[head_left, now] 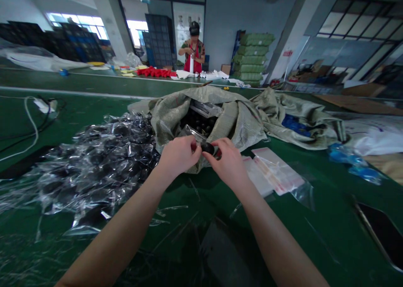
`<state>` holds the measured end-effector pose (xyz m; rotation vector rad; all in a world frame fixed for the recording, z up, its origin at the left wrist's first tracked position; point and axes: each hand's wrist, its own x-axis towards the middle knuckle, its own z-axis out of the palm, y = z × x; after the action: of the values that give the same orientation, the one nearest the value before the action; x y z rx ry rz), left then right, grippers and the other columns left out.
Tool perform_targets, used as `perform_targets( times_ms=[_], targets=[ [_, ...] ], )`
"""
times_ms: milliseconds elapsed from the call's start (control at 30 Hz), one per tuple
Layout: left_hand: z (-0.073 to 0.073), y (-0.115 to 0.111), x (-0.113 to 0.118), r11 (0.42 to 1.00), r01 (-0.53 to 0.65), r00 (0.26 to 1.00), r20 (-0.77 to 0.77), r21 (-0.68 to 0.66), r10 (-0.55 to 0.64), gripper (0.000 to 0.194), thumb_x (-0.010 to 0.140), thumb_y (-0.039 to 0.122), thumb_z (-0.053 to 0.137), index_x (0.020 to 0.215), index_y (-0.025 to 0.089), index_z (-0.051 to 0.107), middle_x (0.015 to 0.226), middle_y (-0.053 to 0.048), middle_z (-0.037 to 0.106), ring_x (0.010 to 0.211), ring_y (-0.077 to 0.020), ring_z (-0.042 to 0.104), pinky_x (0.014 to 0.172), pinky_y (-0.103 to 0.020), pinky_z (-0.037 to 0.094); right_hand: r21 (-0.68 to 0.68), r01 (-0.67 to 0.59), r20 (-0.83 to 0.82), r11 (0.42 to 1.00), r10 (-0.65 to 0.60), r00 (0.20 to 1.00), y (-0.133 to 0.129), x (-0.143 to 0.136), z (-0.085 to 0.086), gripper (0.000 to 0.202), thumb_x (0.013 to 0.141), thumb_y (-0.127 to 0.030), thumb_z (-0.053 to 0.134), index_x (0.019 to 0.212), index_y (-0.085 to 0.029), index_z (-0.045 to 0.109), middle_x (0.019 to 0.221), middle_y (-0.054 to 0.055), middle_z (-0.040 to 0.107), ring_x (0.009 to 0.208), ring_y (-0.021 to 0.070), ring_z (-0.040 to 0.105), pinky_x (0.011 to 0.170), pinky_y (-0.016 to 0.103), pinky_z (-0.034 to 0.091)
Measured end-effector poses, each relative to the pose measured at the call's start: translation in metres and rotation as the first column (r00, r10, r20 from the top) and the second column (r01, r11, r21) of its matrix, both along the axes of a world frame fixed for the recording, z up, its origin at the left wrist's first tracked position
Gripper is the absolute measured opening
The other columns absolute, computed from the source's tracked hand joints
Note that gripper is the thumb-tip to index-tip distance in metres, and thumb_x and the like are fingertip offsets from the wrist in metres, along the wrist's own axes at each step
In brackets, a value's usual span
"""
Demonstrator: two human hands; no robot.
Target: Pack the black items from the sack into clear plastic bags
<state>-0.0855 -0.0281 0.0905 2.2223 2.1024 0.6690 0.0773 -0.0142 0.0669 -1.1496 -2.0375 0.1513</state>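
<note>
Forearms point(126, 228) converge from the frame's lower edge; at centre, the right hand point(231, 163) pinches a rounded black piece point(208, 147), the left hand point(178, 155) curled at its side, grip unclear.

A single camera, worn on the head, looks forward and down from above the near side of the smooth green tabletop point(78, 119), close behind the bare left hand point(178, 154) and bare right hand point(231, 163); its wide view reaches past the far edge to the grey-blue wall point(220, 18).
</note>
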Motion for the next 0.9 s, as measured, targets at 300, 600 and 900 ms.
perform_targets(
  times_ms=[300, 600, 900],
  targets=[
    [0.002, -0.001, 0.002, 0.998, -0.011, 0.999, -0.03, 0.055, 0.012, 0.037, 0.089, 0.042, 0.036, 0.08, 0.018, 0.063, 0.075, -0.007, 0.067, 0.069, -0.0192, 0.061, 0.064, -0.027, 0.042, 0.116, -0.007, -0.05, 0.993, 0.013, 0.999, 0.008, -0.003, -0.015, 0.026, 0.081, -0.032, 0.069, 0.104, -0.02, 0.067, 0.123, 0.013, 0.054, 0.117, 0.0279, 0.049, 0.1, 0.045, 0.042],
    [0.004, -0.007, 0.008, 1.0, 0.029, 0.989, -0.143, 0.009, -0.027, 0.027, 0.086, 0.039, 0.045, 0.087, 0.019, 0.063, 0.086, -0.008, 0.069, 0.077, -0.022, 0.065, 0.068, -0.03, 0.046, 0.111, 0.072, -0.174, 0.991, -0.052, 0.983, 0.007, -0.006, -0.013, 0.024, 0.09, -0.035, 0.056, 0.106, -0.019, 0.062, 0.106, 0.012, 0.064, 0.105, 0.0255, 0.057, 0.095, 0.043, 0.044],
    [0.006, -0.008, 0.012, 0.996, 0.012, 0.988, -0.154, 0.086, 0.001, 0.035, 0.092, 0.036, 0.034, 0.091, 0.018, 0.064, 0.095, -0.01, 0.069, 0.08, -0.0214, 0.065, 0.066, -0.028, 0.045, 0.137, 0.039, -0.078, 0.99, -0.028, 0.997, 0.011, -0.002, -0.017, 0.027, 0.086, -0.033, 0.062, 0.111, -0.023, 0.064, 0.128, 0.013, 0.052, 0.123, 0.0289, 0.047, 0.102, 0.05, 0.04]
  ],
)
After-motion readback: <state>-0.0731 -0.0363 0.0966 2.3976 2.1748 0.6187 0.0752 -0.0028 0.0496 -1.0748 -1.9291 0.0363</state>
